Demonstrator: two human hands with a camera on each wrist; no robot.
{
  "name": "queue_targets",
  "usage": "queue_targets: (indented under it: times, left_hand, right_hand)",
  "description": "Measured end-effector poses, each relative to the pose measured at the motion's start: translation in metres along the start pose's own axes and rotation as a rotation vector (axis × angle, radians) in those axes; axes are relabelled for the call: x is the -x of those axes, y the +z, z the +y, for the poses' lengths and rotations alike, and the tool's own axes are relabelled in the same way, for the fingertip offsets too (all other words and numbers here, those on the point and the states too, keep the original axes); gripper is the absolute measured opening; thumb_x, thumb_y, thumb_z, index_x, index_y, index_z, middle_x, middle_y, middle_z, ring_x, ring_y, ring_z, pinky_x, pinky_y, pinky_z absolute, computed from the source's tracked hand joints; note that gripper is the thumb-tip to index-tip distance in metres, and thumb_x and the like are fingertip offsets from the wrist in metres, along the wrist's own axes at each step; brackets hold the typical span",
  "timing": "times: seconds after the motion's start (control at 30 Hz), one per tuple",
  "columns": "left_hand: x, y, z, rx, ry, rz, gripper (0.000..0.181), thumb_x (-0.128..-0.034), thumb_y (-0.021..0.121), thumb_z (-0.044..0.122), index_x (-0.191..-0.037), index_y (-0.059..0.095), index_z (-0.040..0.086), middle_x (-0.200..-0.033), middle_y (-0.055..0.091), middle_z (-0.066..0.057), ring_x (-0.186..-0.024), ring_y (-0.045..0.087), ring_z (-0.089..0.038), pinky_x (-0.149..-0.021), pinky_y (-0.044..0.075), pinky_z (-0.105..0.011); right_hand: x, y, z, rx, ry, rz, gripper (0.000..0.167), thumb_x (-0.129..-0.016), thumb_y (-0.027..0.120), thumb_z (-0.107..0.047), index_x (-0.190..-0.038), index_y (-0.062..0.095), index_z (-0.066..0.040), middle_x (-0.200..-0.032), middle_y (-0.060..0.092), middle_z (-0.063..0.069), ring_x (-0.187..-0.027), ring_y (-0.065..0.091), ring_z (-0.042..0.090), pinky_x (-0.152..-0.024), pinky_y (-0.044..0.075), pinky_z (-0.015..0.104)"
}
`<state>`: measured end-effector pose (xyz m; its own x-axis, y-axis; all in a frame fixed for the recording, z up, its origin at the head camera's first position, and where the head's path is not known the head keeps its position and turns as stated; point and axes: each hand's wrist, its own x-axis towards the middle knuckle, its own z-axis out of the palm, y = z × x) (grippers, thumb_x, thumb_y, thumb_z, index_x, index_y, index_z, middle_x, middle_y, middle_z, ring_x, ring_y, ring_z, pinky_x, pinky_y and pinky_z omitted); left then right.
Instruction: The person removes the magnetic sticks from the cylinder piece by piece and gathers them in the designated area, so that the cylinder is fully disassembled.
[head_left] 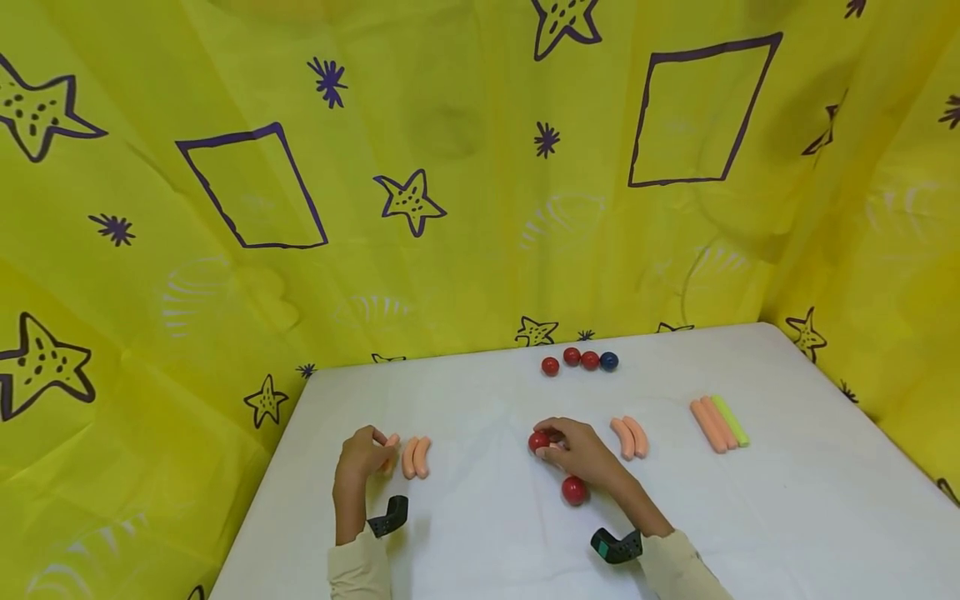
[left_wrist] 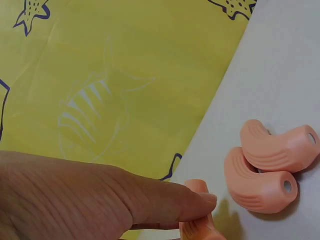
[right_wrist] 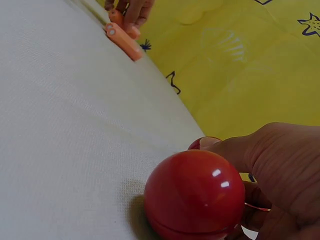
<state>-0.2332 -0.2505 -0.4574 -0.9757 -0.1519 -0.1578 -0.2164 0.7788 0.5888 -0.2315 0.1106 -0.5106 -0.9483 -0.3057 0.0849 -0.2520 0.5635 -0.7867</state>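
At the left of the table my left hand (head_left: 362, 454) pinches a curved peach-coloured piece (left_wrist: 196, 186) between thumb and fingers. Just right of it lie two similar curved pieces (left_wrist: 260, 192), side by side, each with a small pale disc in its end. My right hand (head_left: 587, 454) grips a red ball (head_left: 537, 442) near the table's middle. Closer to me, below that hand, a second red ball (head_left: 574, 490) rests on the cloth; it looms large in the right wrist view and covers most of the held ball.
Right of my right hand lie two more curved pieces (head_left: 630, 437). Farther right are straight peach sticks (head_left: 712, 423) beside a green stick (head_left: 730, 420). Toward the back sit several red balls (head_left: 551, 367) and a dark blue ball (head_left: 609, 361). A yellow curtain (head_left: 465, 275) borders the white table (head_left: 480, 533).
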Motion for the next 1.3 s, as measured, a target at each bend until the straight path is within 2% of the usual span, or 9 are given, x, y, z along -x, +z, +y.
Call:
queue_targets:
  times: [0.2, 0.5, 0.87, 0.97, 1.07, 1.17, 1.23, 1.3]
  left_hand:
    - [-0.003, 0.006, 0.000, -0.014, 0.001, 0.004, 0.025, -0.0792, 0.071, 0.016, -0.091, 0.061, -0.003, -0.085, 0.063, -0.017, -0.076, 0.056, -0.028, -0.062, 0.046, -0.034]
    - [-0.003, 0.008, 0.003, -0.056, -0.004, 0.000, 0.027, -0.0867, 0.066, 0.022, -0.095, 0.064, -0.004, -0.094, 0.066, -0.021, -0.081, 0.059, -0.030, -0.067, 0.050, -0.039]
    - [-0.004, 0.008, 0.004, -0.066, -0.019, -0.012, 0.030, -0.0898, 0.059, 0.023, -0.099, 0.064, -0.005, -0.094, 0.065, -0.020, -0.080, 0.058, -0.029, -0.064, 0.048, -0.037]
    - [-0.002, 0.008, 0.005, -0.072, -0.031, 0.012, 0.030, -0.0914, 0.058, 0.024, -0.099, 0.063, -0.005, -0.090, 0.064, -0.018, -0.076, 0.058, -0.028, -0.060, 0.046, -0.035]
    - [0.000, 0.010, 0.011, -0.073, -0.033, 0.072, 0.029, -0.0933, 0.058, 0.024, -0.100, 0.062, -0.004, -0.084, 0.062, -0.016, -0.069, 0.055, -0.025, -0.053, 0.042, -0.031]
    - [0.000, 0.015, 0.021, -0.048, 0.010, 0.149, 0.026, -0.0944, 0.059, 0.022, -0.100, 0.063, -0.002, -0.081, 0.063, -0.014, -0.063, 0.053, -0.022, -0.049, 0.040, -0.029]
    - [0.000, 0.020, 0.031, -0.016, 0.077, 0.185, 0.023, -0.0945, 0.060, 0.021, -0.100, 0.064, -0.001, -0.081, 0.064, -0.014, -0.062, 0.054, -0.021, -0.050, 0.042, -0.029]
    - [-0.001, 0.028, 0.042, 0.008, 0.179, 0.196, 0.018, -0.0935, 0.062, 0.017, -0.098, 0.065, 0.000, -0.080, 0.065, -0.012, -0.063, 0.056, -0.020, -0.053, 0.045, -0.031]
  right_hand:
    - [0.001, -0.003, 0.001, -0.008, 0.010, -0.006, 0.034, -0.090, 0.070, -0.020, -0.122, 0.064, -0.013, -0.111, 0.066, 0.000, -0.100, 0.058, 0.015, -0.086, 0.052, 0.029]
    - [0.003, -0.009, 0.003, -0.007, -0.009, -0.033, 0.032, -0.091, 0.069, -0.021, -0.121, 0.063, -0.011, -0.109, 0.066, 0.001, -0.097, 0.059, 0.015, -0.081, 0.051, 0.024]
    - [0.002, -0.014, 0.003, -0.017, 0.019, -0.060, 0.030, -0.091, 0.069, -0.018, -0.119, 0.064, -0.010, -0.106, 0.066, 0.000, -0.094, 0.059, 0.014, -0.079, 0.050, 0.022]
    - [0.002, -0.015, 0.004, -0.018, 0.016, -0.063, 0.028, -0.091, 0.069, -0.018, -0.117, 0.065, -0.009, -0.106, 0.066, 0.001, -0.093, 0.058, 0.013, -0.079, 0.050, 0.022]
    - [0.002, -0.016, 0.005, -0.012, -0.002, -0.079, 0.028, -0.091, 0.068, -0.017, -0.117, 0.064, -0.008, -0.105, 0.065, 0.002, -0.092, 0.058, 0.013, -0.079, 0.050, 0.022]
    - [0.004, -0.019, 0.003, 0.008, -0.006, -0.089, 0.029, -0.091, 0.069, -0.016, -0.117, 0.064, -0.006, -0.102, 0.064, 0.002, -0.091, 0.057, 0.013, -0.078, 0.050, 0.021]
    - [0.005, -0.021, 0.001, 0.027, 0.005, -0.093, 0.029, -0.089, 0.070, -0.015, -0.115, 0.064, -0.004, -0.098, 0.063, 0.002, -0.089, 0.056, 0.014, -0.076, 0.049, 0.021]
    - [0.006, -0.023, -0.003, 0.042, 0.036, -0.096, 0.028, -0.088, 0.072, -0.015, -0.112, 0.064, -0.002, -0.092, 0.061, 0.002, -0.084, 0.054, 0.014, -0.072, 0.047, 0.022]
